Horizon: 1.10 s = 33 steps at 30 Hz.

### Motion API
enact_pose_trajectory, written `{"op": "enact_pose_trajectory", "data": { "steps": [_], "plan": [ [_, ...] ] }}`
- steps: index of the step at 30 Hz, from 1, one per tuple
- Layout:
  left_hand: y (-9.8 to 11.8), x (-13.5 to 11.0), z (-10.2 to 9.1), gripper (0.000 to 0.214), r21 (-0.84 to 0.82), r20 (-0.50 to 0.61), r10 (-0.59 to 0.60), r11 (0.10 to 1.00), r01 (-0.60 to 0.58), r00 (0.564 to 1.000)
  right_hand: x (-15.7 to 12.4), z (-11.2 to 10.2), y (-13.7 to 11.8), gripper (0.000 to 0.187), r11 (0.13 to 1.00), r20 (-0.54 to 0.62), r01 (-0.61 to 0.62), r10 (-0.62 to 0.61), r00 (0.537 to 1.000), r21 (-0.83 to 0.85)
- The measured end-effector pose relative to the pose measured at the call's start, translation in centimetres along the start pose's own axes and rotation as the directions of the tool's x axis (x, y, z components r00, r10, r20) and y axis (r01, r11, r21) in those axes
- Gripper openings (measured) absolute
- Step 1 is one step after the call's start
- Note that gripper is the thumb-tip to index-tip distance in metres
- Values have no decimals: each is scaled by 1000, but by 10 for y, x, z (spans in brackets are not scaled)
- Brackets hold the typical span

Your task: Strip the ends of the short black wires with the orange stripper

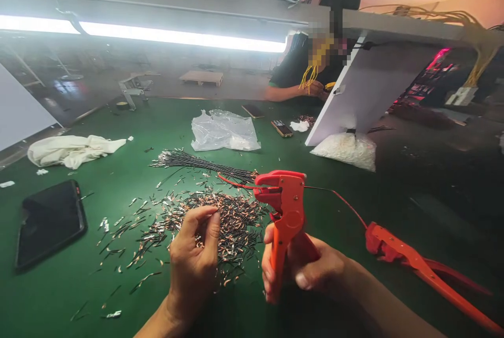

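My right hand is wrapped round the handles of a red wire stripper, held upright with its jaws towards the left. My left hand is closed in a pinch, thumb against index finger; whatever is between the tips is too small to make out. It is over a heap of short black wire pieces with copper ends. Behind the heap lies a bundle of black wires with silvery tips. A thin red strip reaches left from the stripper's jaws.
A second red hand tool lies at right, with a thin cord leading towards the stripper. A black phone, white cloth, clear plastic bag and filled bag lie around. Across the table, a person's hands hold yellow wires.
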<state>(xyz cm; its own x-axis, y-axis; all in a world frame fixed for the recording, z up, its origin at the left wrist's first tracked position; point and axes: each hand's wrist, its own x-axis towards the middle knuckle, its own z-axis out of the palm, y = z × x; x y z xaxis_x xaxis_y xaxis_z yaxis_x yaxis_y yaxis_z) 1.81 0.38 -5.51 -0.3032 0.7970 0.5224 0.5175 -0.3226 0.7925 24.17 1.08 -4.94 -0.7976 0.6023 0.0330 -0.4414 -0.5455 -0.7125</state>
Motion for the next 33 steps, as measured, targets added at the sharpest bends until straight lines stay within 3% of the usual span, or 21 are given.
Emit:
{"op": "enact_pose_trajectory", "data": {
  "steps": [12, 20, 33],
  "plan": [
    [0, -3, -1, 18, -62, -78, 64, 996, -69, 995, 1, -4, -3, 47, 998, -73, -26, 21, 997, -61],
    [7, -5, -2, 19, -80, -88, 71, 994, -78, 994, 0, -10, -2, 46, 995, -61, -82, 79, 995, -56],
    [7, -4, -2, 22, -87, -55, 81, 992, -86, 995, -1, -13, -3, 44, 998, -46, -66, 65, 997, -18]
  ]
}}
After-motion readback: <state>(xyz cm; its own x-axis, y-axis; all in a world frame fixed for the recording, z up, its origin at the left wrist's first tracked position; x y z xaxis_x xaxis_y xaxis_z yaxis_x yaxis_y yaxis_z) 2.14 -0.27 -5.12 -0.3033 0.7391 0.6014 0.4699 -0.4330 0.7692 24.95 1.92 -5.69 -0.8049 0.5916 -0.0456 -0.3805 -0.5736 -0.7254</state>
